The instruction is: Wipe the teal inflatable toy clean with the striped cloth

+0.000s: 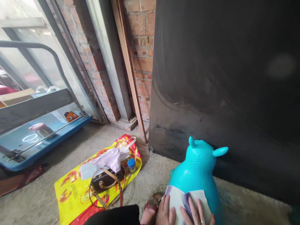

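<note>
A turquoise inflatable animal toy (200, 167) with small ears stands on the floor right in front of me, its head toward a dark panel. Over its back lies a white and purple cloth (177, 196). My left hand (164, 217) rests on the cloth's left side, fingers stretched out. Spread across the right side of the same cloth is my right hand (199, 219), with a ring on one finger. Both hands press flat, and their wrists fall below the picture's edge.
A yellow and red plastic bag (67, 191) lies on the floor, bearing a handbag (103, 180), a pale cloth (109, 159) and a blue-lidded jar (131, 165). A blue platform trolley (69, 129) stands left. The dark panel (227, 66) and a wooden strip (132, 75) lean by the brick wall.
</note>
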`<state>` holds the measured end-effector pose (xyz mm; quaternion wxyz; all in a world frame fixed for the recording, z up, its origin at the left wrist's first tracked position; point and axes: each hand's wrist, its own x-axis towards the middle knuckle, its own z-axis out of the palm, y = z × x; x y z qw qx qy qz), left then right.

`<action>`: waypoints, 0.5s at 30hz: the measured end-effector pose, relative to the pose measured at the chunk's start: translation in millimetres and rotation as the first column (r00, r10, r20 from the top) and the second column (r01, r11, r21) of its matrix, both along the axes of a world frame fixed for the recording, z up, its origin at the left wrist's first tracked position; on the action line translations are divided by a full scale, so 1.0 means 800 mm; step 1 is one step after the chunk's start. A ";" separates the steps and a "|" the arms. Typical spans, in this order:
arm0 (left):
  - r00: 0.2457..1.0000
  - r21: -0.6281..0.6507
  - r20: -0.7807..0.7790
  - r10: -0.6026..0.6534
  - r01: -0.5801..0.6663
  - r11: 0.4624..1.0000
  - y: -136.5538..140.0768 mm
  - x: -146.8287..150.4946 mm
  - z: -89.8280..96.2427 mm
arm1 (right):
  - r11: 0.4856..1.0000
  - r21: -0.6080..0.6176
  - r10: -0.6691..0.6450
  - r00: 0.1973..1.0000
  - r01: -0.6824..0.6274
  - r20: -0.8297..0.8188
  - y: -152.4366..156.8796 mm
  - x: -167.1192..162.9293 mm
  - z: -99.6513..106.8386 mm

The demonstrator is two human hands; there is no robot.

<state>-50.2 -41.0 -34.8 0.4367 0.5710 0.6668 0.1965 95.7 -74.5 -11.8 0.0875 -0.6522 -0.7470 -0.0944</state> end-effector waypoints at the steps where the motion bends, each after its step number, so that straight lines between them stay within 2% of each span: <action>1: 1.000 -0.024 0.008 -0.008 0.008 1.000 0.011 0.001 0.007 | 1.000 -0.021 0.014 1.000 -0.014 -0.005 0.009 0.004 0.004; 4: 0.999 -0.030 0.044 -0.030 0.031 0.999 0.047 0.007 0.017 | 0.997 -0.071 0.025 0.999 -0.026 -0.021 0.039 0.014 0.017; 9: 0.994 -0.014 0.095 -0.048 0.050 0.999 0.095 0.019 0.009 | 0.990 -0.139 -0.033 0.999 0.028 -0.033 0.083 0.020 0.036; 12: 0.993 -0.005 0.109 -0.044 0.045 0.999 0.101 0.022 0.006 | 0.991 -0.125 -0.043 0.999 0.039 -0.028 0.096 0.020 0.044; 15: 0.994 -0.001 0.111 -0.024 0.024 1.000 0.089 0.019 0.010 | 0.992 -0.122 -0.026 0.999 0.023 -0.028 0.094 0.020 0.046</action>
